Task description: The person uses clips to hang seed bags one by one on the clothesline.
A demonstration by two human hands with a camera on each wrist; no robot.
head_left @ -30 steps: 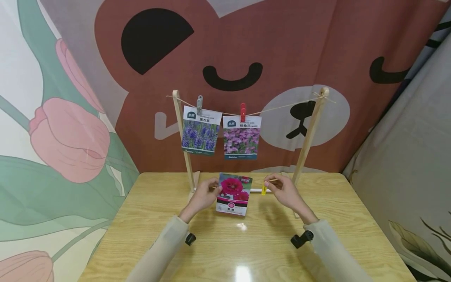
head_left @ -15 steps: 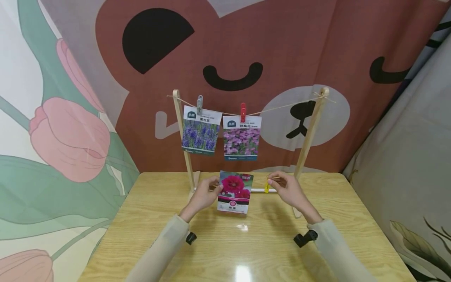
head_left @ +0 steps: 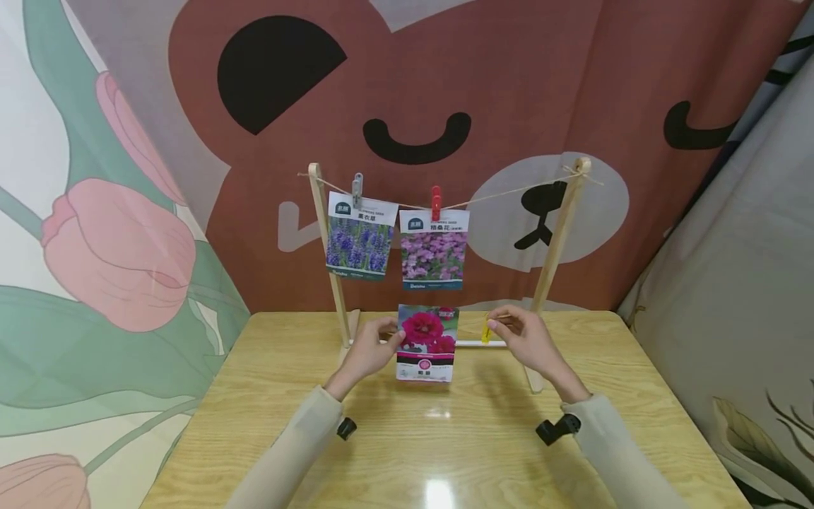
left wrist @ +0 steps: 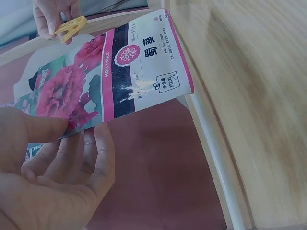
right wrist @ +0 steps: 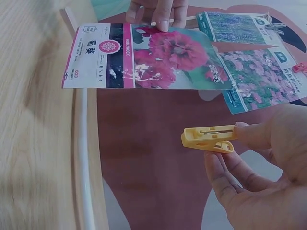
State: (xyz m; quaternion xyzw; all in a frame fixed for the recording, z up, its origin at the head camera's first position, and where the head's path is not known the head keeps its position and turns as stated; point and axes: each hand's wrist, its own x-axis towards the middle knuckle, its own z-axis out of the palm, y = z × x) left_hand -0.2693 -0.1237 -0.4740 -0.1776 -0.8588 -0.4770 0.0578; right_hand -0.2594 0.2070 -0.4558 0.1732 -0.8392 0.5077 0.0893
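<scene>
My left hand (head_left: 372,348) pinches a hollyhock seed packet (head_left: 427,344) by its left edge, thumb in front and fingers behind. The packet shows dark pink flowers and is held upright above the table. To its right, my right hand (head_left: 523,339) pinches a yellow clothespin (right wrist: 208,138) between thumb and fingers, apart from the packet. Above, two seed packets hang from a string: a lavender one (head_left: 359,240) under a grey clothespin (head_left: 357,189), and a pink-flowered one (head_left: 434,254) under a red clothespin (head_left: 436,203).
The string (head_left: 502,194) runs between two wooden posts, the left post (head_left: 338,297) and the right post (head_left: 557,244). A white rod (head_left: 473,343) joins them low down, near the back of the wooden table (head_left: 407,452). Behind hangs a printed cloth (head_left: 534,85).
The hollyhock packet has risen slightly, shifted a little right and straightened. My right hand has moved a little right and up with the yellow clothespin. The hanging packets stay put.
</scene>
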